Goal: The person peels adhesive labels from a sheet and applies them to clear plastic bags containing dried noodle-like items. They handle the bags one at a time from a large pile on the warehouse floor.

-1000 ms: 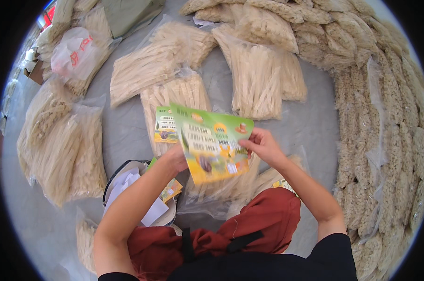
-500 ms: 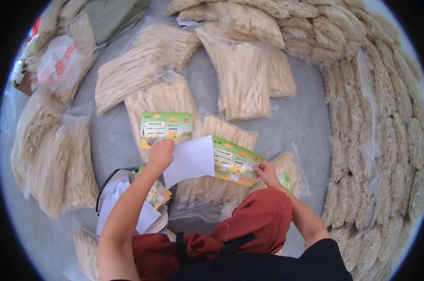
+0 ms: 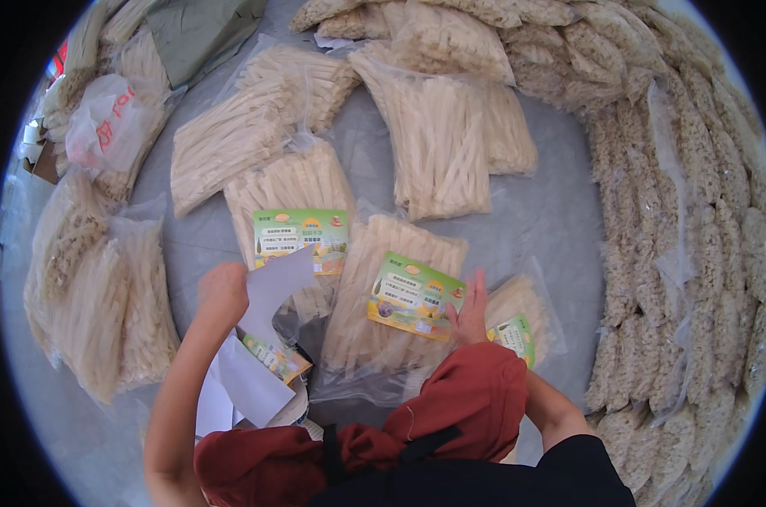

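Bags of pale strips lie spread over a gray floor, ahead of the person and off to the left, while a long stack of similar bags curves down the right side. Red-brown trousers and a black top fill the lower edge. Just beyond the knees rests the front bag, clear plastic packed with flat strips. Behind it and slightly to the left lies another bag, and near the right knee a smaller one. A white plastic bag with red print sits on the bags at the upper left. Loose white sheets lie by the left thigh. One white sheet hangs curled from the left hand, which is closed at the sheet's left edge; its fingertips are hidden, so the exact grip cannot be told. A green-and-yellow label lies on the front bag, slightly askew. Matching labels show on the bag behind and on the smaller one. The right hand is laid at the front label's right edge, fingers straight and slightly spread.
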{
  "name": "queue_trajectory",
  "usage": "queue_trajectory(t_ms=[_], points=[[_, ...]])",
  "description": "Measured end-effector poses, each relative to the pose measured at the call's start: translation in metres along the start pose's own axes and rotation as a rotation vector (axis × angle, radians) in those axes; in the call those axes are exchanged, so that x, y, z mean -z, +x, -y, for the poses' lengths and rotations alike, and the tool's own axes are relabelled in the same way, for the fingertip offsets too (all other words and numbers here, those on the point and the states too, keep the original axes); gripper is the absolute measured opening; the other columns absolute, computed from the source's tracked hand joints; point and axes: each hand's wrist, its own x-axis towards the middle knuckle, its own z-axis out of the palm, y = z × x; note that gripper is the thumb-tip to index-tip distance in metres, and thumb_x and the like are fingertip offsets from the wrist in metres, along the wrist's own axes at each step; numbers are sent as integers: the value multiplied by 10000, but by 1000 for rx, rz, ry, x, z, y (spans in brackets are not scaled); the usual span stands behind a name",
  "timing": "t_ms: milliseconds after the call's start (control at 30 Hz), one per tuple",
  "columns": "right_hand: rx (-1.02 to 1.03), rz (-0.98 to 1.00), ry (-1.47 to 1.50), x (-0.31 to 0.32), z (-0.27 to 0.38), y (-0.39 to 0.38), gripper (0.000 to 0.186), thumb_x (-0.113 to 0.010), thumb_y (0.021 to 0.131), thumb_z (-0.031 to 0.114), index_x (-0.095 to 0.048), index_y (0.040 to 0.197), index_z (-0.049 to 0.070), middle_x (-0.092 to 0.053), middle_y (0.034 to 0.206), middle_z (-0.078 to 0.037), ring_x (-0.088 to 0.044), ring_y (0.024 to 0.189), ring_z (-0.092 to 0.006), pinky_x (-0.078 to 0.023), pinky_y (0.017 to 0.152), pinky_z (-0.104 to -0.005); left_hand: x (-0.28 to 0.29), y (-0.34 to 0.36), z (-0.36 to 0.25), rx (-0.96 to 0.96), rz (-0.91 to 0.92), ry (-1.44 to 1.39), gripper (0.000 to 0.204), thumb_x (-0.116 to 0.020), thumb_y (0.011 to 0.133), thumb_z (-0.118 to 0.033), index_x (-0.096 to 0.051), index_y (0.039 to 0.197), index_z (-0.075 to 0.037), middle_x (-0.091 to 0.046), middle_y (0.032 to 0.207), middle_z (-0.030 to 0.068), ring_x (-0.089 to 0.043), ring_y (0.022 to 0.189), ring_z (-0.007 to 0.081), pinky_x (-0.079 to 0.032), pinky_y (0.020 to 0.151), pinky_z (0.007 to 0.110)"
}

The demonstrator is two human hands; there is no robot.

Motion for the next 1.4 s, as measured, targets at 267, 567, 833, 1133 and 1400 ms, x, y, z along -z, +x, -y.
queue_trajectory(t_ms=[267, 567, 833, 1133, 1400], points=[[-356, 68, 311, -56, -4, -17, 761, -525, 862, 290, -121, 1430, -17, -78, 1486, -254, -73, 1370, -441, -74, 1080, -554, 99, -80, -71, -204, 53, -17, 65, -545, 710, -24, -583, 762, -26, -565, 725, 122, -583, 729, 296, -443, 642, 396], [342, 360, -61, -24, 41, 49, 729, -516, 866, 413, -217, 1426, 54, -81, 1496, -229, -21, 1378, -439, -28, 1066, -602, 84, -108, -78, -331, 293, -165, 88, -552, 719, -41, -613, 782, -34, -584, 727, 106, -591, 732, 285, -456, 681, 388], [860, 654, -155, -44, 102, 79, 683, -554, 822, 443, -326, 1401, 162, -170, 1502, -138, -125, 1386, -364, -115, 1077, -579, 63, -120, -72, -448, 452, -294, 66, -561, 710, -48, -593, 767, -37, -580, 754, 114, -610, 769, 302, -488, 682, 399], [1324, 912, 70, -50, 110, 80, 555, -550, 854, 233, -361, 1364, 128, -352, 1416, -123, -345, 1307, -292, -314, 1054, -423, 65, -113, -51, -473, 643, -709, 179, -561, 700, 32, -590, 862, -35, -597, 849, 126, -589, 837, 339, -470, 692, 402], [377, 982, 449, -60, 236, 109, 339, -638, 815, 353, -647, 859, 17, -632, 808, -181, -606, 777, -329, -471, 656, -423, 76, -111, -42, -220, 125, -637, 53, -570, 697, -42, -617, 703, -17, -595, 674, 174, -591, 666, 343, -463, 601, 431]])
